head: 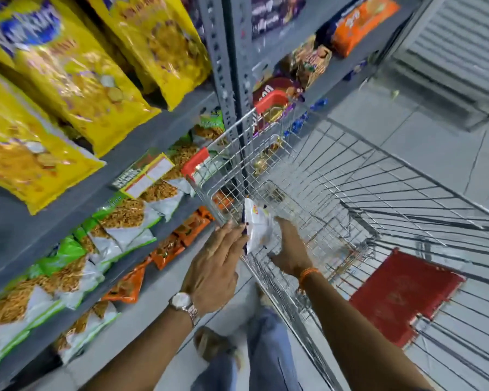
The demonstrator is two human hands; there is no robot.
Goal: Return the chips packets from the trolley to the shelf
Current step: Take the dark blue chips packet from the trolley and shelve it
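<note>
A white chips packet with dark edges stands upright over the near-left rim of the wire trolley. My right hand grips it from inside the basket. My left hand, with a watch on the wrist, lies flat against the packet's left side, fingers stretched out. The grey metal shelf runs along the left, full of snack packets.
Big yellow bags fill the upper shelf. White-and-green snack packs and orange packs lie on lower shelves. The trolley has red corner guards and a red flap. Grey tiled floor lies to the right; my legs are below.
</note>
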